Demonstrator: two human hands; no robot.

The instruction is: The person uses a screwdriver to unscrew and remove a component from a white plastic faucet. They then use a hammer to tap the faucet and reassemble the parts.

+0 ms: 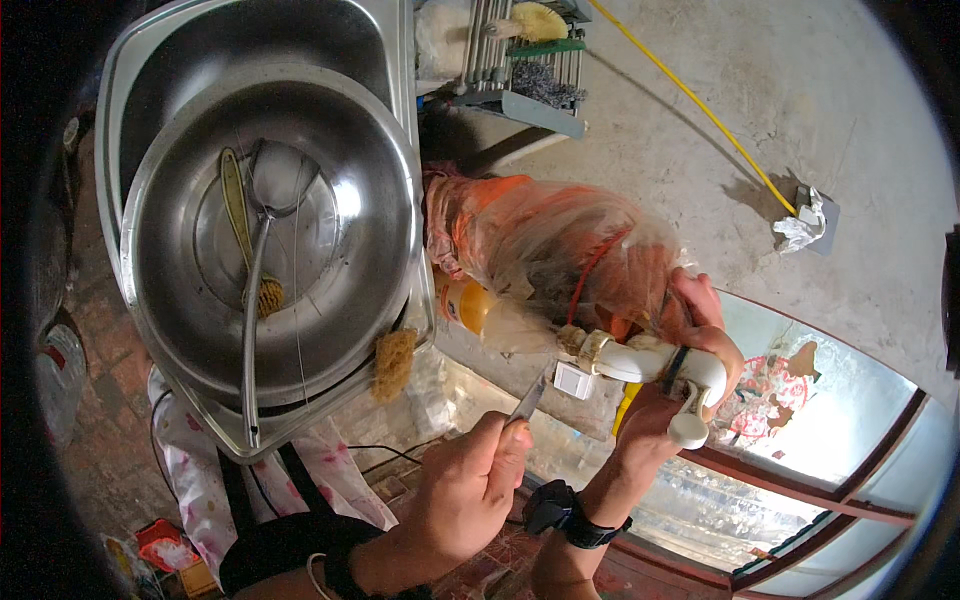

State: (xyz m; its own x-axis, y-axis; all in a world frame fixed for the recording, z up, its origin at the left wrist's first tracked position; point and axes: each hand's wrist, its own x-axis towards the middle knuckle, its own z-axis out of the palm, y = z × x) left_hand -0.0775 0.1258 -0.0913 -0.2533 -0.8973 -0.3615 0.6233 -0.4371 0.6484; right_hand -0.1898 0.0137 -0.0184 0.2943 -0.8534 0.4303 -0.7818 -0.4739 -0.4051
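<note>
My left hand (465, 490) is closed round a knife; its short blade (529, 398) sticks out past the thumb and the handle is hidden in the fist. To the right, my right hand (715, 335), with a black watch at the wrist, wraps round a white plastic tap (640, 360) with a rounded, downturned end. A black band (677, 366) circles the tap. Behind it, an orange wrapping under clear plastic film (560, 230) covers a bulky shape by the wall. The knife tip is apart from the tap.
A metal basin (160, 270) with a ladle (258, 300) and a yellow-handled brush (235, 205) sits in a steel sink (408, 90) at left. A brown sponge (393, 365) rests on the sink's corner. A yellow cable (700, 105) runs along the wall above a window (860, 420).
</note>
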